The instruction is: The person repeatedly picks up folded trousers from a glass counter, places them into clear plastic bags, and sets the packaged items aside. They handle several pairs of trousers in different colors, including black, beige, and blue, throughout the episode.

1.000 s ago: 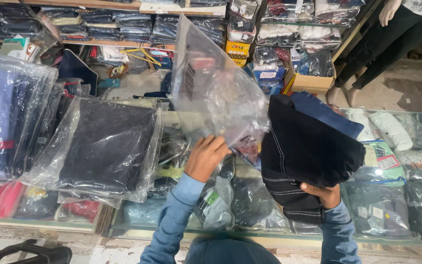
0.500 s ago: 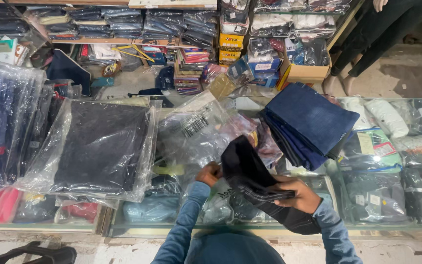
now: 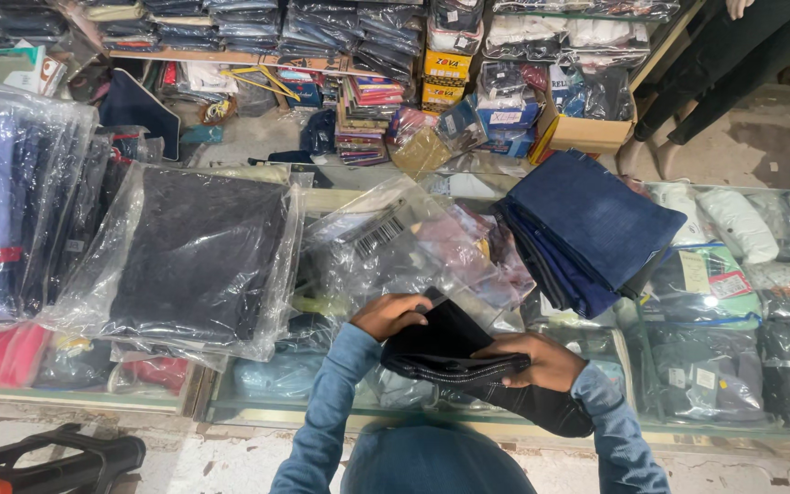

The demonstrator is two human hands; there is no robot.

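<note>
Left hand (image 3: 393, 314) and right hand (image 3: 541, 359) clamped on a folded black garment (image 3: 468, 361), fingers curled over its edges, low over the glass counter (image 3: 258, 413). Just beyond, an empty clear plastic bag (image 3: 395, 242); beside it, a stack of folded navy garments (image 3: 587, 229) and a bagged dark garment (image 3: 196, 252). Farther back, shelves (image 3: 230, 27) packed with wrapped clothing.
</note>
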